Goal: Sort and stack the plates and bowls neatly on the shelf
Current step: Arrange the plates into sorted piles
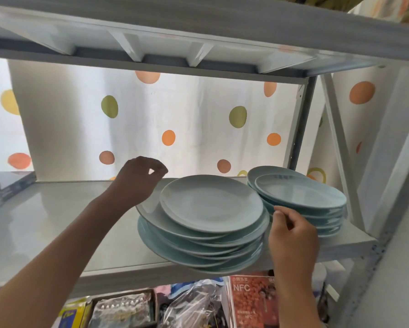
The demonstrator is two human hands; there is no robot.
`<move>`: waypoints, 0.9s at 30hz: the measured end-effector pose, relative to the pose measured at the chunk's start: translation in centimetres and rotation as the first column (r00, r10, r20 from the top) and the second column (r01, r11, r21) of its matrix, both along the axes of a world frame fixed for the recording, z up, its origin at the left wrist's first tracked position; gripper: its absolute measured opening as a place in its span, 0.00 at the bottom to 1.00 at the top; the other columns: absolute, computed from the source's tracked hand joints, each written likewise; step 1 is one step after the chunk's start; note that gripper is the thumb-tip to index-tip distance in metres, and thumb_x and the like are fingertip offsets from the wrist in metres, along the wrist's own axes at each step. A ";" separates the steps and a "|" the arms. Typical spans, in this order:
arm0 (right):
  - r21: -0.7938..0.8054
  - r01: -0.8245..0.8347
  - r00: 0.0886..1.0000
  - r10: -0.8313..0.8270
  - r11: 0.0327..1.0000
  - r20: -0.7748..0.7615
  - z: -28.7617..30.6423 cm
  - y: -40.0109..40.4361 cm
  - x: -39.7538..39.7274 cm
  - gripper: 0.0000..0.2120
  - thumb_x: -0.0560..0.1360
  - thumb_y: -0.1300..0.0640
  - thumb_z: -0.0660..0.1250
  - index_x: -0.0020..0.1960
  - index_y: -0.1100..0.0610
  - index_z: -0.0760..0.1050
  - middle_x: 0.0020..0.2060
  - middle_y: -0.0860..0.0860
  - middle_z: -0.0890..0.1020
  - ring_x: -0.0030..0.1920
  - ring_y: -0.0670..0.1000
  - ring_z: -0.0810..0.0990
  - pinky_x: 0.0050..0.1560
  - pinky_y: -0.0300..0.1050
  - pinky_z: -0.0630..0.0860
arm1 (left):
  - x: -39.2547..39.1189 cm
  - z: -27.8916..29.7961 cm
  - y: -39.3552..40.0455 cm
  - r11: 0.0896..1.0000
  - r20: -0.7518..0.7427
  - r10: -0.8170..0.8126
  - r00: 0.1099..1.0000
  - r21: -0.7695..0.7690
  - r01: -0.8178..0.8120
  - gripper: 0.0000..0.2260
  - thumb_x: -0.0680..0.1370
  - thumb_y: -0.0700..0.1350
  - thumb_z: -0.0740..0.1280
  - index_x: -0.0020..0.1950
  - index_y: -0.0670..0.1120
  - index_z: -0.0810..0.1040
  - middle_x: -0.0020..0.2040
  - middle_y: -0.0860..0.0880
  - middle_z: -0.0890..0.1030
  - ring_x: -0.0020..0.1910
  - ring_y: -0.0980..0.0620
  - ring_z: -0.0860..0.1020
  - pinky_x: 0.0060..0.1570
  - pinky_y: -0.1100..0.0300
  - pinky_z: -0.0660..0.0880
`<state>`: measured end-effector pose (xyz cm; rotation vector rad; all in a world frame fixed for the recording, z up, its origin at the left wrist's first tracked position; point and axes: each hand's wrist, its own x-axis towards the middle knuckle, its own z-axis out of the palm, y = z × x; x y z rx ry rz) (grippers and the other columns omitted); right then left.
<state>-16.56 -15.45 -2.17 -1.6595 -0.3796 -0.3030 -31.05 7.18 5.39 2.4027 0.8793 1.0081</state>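
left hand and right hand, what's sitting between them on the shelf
In the head view, the big stack of plates lies between the left hand and the right hand, a smaller plate topping it.

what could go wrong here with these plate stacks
1. The big plate stack is uneven and overhangs the shelf's front edge; a nudge might tip plates off.
2. The small plate on top sits off-centre on a wider one and could slide.
3. The right hand is curled at the rims of the right stack, itself staggered; pulling one plate may shift those above.
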 end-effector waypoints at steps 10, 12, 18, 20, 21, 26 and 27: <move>0.206 -0.202 0.955 0.239 0.957 -0.173 -1.9 2.2 0.2 0.13 0.79 0.47 0.62 0.56 0.50 0.81 0.50 0.45 0.85 0.52 0.49 0.82 0.58 0.55 0.78 | -1.2 -3.0 0.5 0.926 0.332 -0.063 0.941 -0.333 0.179 0.05 0.78 0.51 0.67 0.51 0.55 0.82 0.53 0.57 0.82 0.55 0.56 0.78 0.55 0.61 0.69; 0.226 -0.210 0.953 0.250 0.951 -0.169 -1.7 2.3 0.0 0.13 0.79 0.48 0.61 0.55 0.51 0.81 0.48 0.45 0.85 0.52 0.49 0.82 0.57 0.53 0.78 | -1.2 -3.6 0.2 0.931 0.410 -0.038 0.911 -0.316 0.181 0.07 0.78 0.49 0.68 0.55 0.54 0.82 0.55 0.56 0.82 0.57 0.57 0.78 0.56 0.62 0.68; 0.275 -0.275 0.929 0.329 0.921 -0.171 -1.8 2.7 -0.5 0.14 0.81 0.49 0.60 0.63 0.50 0.77 0.55 0.44 0.83 0.56 0.46 0.80 0.59 0.48 0.76 | -1.0 -4.7 -0.7 0.837 0.544 -0.058 0.837 -0.431 0.338 0.07 0.77 0.47 0.68 0.54 0.51 0.82 0.53 0.56 0.82 0.54 0.60 0.77 0.53 0.63 0.68; 0.298 -0.296 0.919 0.356 0.907 -0.171 -1.8 2.9 -0.6 0.16 0.81 0.46 0.58 0.64 0.49 0.76 0.56 0.45 0.82 0.57 0.47 0.80 0.61 0.50 0.76 | -0.9 -5.0 -0.6 0.827 0.559 -0.051 0.827 -0.441 0.349 0.14 0.72 0.50 0.69 0.57 0.49 0.82 0.56 0.53 0.82 0.57 0.56 0.77 0.55 0.62 0.68; 0.315 -0.303 0.914 0.368 0.899 -0.170 -1.8 3.0 -0.7 0.17 0.82 0.45 0.57 0.65 0.49 0.76 0.57 0.45 0.82 0.57 0.46 0.80 0.61 0.49 0.75 | -0.9 -5.1 -0.5 0.826 0.555 -0.035 0.831 -0.452 0.336 0.18 0.70 0.51 0.68 0.59 0.49 0.81 0.58 0.52 0.81 0.59 0.54 0.77 0.56 0.61 0.68; 0.350 -0.312 0.910 0.383 0.883 -0.155 -2.1 3.4 -0.7 0.16 0.82 0.48 0.56 0.66 0.49 0.75 0.58 0.45 0.82 0.56 0.44 0.81 0.59 0.47 0.76 | -0.4 -5.8 -0.2 0.804 0.560 -0.002 0.829 -0.491 0.334 0.25 0.68 0.52 0.67 0.64 0.46 0.78 0.62 0.50 0.78 0.62 0.51 0.74 0.57 0.61 0.65; 0.360 -0.310 0.911 0.384 0.880 -0.153 -2.1 3.4 -0.7 0.16 0.82 0.49 0.56 0.66 0.49 0.75 0.57 0.45 0.82 0.55 0.43 0.81 0.56 0.45 0.76 | -0.2 -5.9 -0.3 0.808 0.545 -0.010 0.838 -0.490 0.328 0.21 0.69 0.51 0.68 0.61 0.47 0.79 0.60 0.51 0.78 0.62 0.51 0.74 0.57 0.61 0.65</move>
